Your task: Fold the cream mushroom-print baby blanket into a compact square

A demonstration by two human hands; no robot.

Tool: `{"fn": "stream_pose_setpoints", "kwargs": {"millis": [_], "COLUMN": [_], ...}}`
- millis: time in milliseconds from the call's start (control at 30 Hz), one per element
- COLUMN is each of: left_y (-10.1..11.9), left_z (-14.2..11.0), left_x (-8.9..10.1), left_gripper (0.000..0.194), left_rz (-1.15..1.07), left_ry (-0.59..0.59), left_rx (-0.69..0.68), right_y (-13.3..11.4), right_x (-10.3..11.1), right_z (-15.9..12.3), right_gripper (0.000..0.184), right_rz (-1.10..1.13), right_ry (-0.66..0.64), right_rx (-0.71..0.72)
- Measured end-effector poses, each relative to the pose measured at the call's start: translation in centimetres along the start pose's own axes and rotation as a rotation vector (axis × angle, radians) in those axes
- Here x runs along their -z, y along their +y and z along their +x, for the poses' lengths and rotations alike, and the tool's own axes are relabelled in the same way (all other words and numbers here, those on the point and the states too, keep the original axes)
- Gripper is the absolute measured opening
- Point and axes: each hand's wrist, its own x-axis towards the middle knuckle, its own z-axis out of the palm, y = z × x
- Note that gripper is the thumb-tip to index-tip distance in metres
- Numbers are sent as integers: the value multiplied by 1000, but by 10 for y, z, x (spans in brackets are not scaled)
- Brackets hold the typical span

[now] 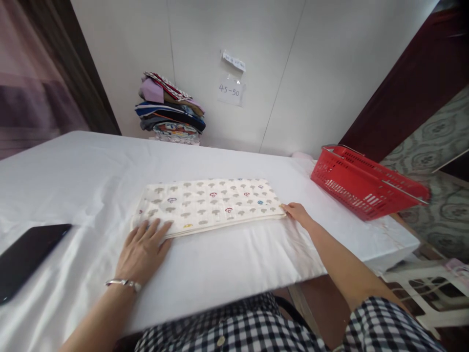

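The cloth (208, 203) lies folded on the table (234, 264), its near left corner under my spread left hand (142, 250), its near right corner pinched in my right hand (297, 213), with a basket (357, 181) to its right and a phone (31, 256) to its left.

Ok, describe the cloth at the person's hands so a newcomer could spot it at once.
Start at the white-covered table. On it, the folded cream cloth lies between the left hand on its near-left corner and the right hand at its right end. Unlike the stacked fabrics behind, it shows small grey mushroom-like prints, a few coloured.
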Motion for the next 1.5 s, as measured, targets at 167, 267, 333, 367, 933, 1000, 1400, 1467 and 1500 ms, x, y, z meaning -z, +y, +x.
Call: {"fn": "stream_pose_setpoints", "kwargs": {"millis": [167, 267, 333, 367, 933, 1000, 1400, 1467, 1500], "left_y": [1, 1, 1, 1, 6, 6, 7, 7, 7], "left_z": [1, 1, 1, 1, 1, 1, 1, 1, 1], "left_x": [2, 2, 2, 2, 14, 14, 17, 17, 16], "left_gripper": [46, 46, 46, 46, 43, 43, 42, 43, 43], "left_rz": [-14, -42, -71, -86, -150, -155, -161, -155, -155], "left_ry": [-10, -1, 7, 8, -74, -72, -88, -95, -97], "left_rx": [4, 9, 12, 15, 96, 99, 106, 107, 110], "right_y": [-14, -19, -19, -18, -9, -12, -20, -19, -18], "right_x": [0, -1, -2, -2, -2, -2, 3, 0, -1], "right_z": [1, 5, 7, 7, 14, 13, 11, 9, 8], "right_gripper": [24, 17, 15, 15, 20, 21, 18, 21, 22], "right_rz": [-46, -20, -9, -10, -173, -153, 186, 194, 193], "right_ry": [-84, -79, -62, -58, -54, -78, -104, -96, -91], "right_rx": [-42, -50, -55, -58, -124, -155, -216, -230, -235]}}
